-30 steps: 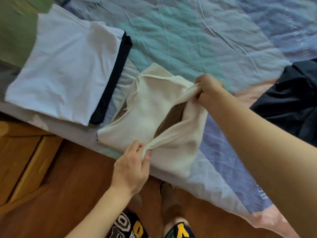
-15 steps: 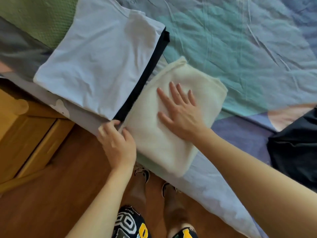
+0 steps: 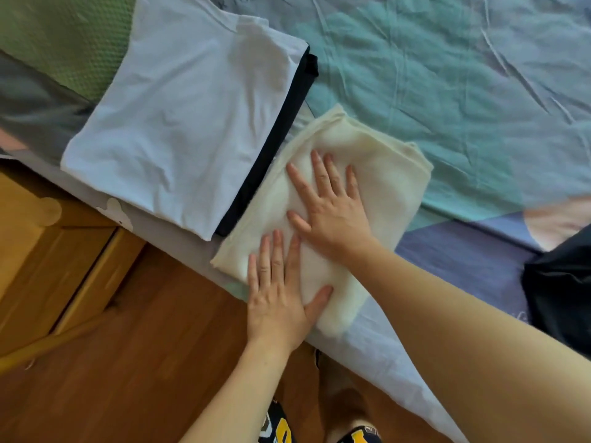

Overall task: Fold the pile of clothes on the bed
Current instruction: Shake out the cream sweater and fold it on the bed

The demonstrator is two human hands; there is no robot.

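While both palms lie flat with fingers straight, left hand and right hand press the folded cream garment; nothing is gripped. Its long axis runs from the bed edge diagonally up-right, beside the folded white shirt.

One head-worn camera is looking steeply down over the near edge of a bed.

The wide-angle view is facing forward and down from close above, taking in the rumpled teal and lilac patterned bedsheet across the top and right, the brown wooden floor along the bottom left, and both bare forearms reaching in from the lower edge; the picture is leaning, so the bed's edge is running diagonally from upper left to lower right.
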